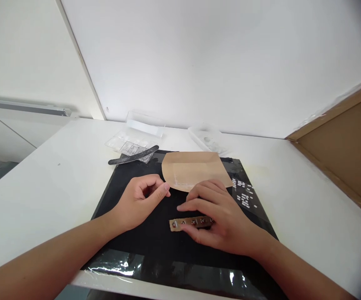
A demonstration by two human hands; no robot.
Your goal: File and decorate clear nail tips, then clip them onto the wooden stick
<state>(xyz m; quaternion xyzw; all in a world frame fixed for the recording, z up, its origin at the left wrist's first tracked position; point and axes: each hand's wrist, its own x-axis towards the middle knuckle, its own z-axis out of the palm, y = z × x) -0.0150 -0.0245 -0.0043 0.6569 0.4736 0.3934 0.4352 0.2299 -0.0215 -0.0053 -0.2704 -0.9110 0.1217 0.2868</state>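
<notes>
At nine o'clock of the scene the white matte tabletop runs bare toward the wall. At about eleven o'clock lies a long, dark grey, gritty-looking nail file, resting against a clear plastic compartment tray. The left hand rests on the black, glossy, film-covered mat, its fingers curled loosely inward with the thumb lying along the index; it holds nothing that I can make out. At twelve o'clock of the hands sits a tan, smooth, fan-shaped paper sheet, flat on the mat.

The right hand lies over a narrow, tan strip studded with a row of small shiny round beads; the fingers are spread slightly and press its right end down, the left end poking free at centre mat. By my judgement the strip is being steadied, and picking a bead off calls for a fine pinch. At two o'clock small white rectangular bits scatter on the mat, and a second clear plastic tray sits behind.
</notes>
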